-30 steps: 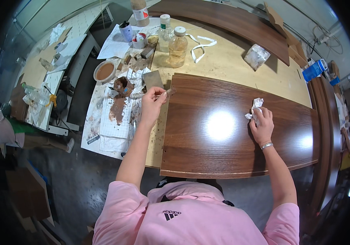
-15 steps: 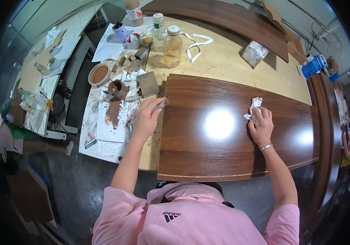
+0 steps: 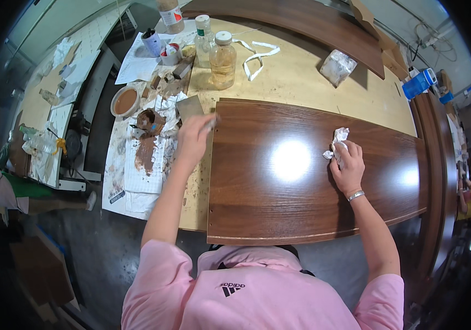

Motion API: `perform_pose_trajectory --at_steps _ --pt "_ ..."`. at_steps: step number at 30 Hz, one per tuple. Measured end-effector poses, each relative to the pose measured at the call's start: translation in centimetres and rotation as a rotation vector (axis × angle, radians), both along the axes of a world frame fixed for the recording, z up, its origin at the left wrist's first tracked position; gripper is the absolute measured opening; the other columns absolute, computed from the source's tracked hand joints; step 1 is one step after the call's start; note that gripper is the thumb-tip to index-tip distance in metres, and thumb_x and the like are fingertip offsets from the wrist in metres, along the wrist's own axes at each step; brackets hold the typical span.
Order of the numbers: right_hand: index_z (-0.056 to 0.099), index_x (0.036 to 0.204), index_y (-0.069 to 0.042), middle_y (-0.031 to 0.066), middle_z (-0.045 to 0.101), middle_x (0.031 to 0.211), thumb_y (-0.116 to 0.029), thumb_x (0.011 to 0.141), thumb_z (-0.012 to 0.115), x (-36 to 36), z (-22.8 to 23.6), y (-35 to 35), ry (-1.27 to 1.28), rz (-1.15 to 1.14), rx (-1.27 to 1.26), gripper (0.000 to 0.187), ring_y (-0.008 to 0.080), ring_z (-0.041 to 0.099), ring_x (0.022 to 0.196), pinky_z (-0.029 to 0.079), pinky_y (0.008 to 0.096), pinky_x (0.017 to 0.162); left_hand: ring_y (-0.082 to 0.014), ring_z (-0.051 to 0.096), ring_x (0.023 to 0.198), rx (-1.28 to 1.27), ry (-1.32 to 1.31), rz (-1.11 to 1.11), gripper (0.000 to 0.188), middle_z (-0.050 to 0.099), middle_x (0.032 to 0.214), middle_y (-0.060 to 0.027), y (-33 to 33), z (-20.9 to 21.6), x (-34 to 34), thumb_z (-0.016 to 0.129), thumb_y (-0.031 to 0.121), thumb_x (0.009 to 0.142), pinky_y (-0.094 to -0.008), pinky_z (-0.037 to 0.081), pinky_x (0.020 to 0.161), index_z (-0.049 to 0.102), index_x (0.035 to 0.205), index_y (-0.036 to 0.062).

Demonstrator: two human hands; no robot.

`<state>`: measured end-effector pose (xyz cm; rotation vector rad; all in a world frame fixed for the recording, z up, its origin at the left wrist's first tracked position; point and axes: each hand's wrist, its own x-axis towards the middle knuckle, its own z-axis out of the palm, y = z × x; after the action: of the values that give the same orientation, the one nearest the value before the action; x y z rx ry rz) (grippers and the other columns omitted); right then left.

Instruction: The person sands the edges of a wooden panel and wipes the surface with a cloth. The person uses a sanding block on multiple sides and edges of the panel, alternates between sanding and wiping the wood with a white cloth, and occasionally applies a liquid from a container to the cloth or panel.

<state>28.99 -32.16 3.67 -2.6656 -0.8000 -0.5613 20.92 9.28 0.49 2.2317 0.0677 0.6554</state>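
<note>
A dark brown wood-grain panel [image 3: 263, 198] lies flat before me, with bright light reflected on it. My left hand [image 3: 192, 138] is at its left edge near the far corner, fingers closed on a small grey piece [image 3: 211, 123]. That piece meets the edge; it is blurred and mostly covered by the fingers, so its kind is unclear. Farther right, my right hand [image 3: 349, 169] rests on the panel, its fingers closed over a crumpled white wipe [image 3: 340, 137]. Beyond my left hand lies a flat grey-brown plate [image 3: 190, 106], partly hidden by the hand.
Left of the panel stand a brown-stained cup [image 3: 150, 121] and a bowl of brown paste [image 3: 125, 102] among stained papers. A jar of yellowish liquid [image 3: 223, 63] stands beyond the panel, near a white strap [image 3: 256, 58] and a wrapped block [image 3: 338, 68]. Another brown board [image 3: 301, 27] lies at the back.
My left hand has shifted slightly away from me along the panel's left edge with the grey piece. The right hand stays on the wipe. The whole view has shifted slightly.
</note>
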Motion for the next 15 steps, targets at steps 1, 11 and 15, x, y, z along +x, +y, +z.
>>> perform_pose_trajectory --at_steps 1,11,15 --pt "0.066 0.107 -0.008 0.0119 0.06 0.113 -0.01 0.071 0.07 -0.2 0.1 -0.1 0.008 0.0 0.0 0.036 0.0351 0.056 0.105 0.05 0.0439 0.087 -0.034 0.062 0.099 0.011 0.042 -0.021 0.032 0.068 0.103 -0.0147 -0.9 0.9 -2.9 0.062 -0.004 0.082 -0.0409 0.049 0.088 0.069 0.111 0.0065" --pt "0.067 0.109 -0.008 0.0119 0.061 0.115 -0.011 0.074 0.067 0.1 0.1 -0.2 0.0 -0.027 -0.023 0.034 0.034 0.056 0.106 0.05 0.0429 0.09 -0.0281 0.065 0.094 -0.013 0.148 -0.038 0.027 0.069 0.102 -0.0127 -2.3 3.3 -12.7 0.062 -0.002 0.085 -0.0362 0.051 0.084 0.071 0.11 0.0043" --pt "0.067 0.109 -0.008 0.0113 0.061 0.115 -0.011 0.075 0.067 0.0 0.2 0.4 -0.008 0.002 -0.017 0.034 0.0335 0.056 0.107 0.05 0.0427 0.09 -0.0322 0.064 0.098 -0.058 -0.003 0.012 0.031 0.068 0.105 -0.0138 0.0 1.6 -3.3 0.062 -0.001 0.085 -0.0391 0.05 0.087 0.07 0.114 0.0075"
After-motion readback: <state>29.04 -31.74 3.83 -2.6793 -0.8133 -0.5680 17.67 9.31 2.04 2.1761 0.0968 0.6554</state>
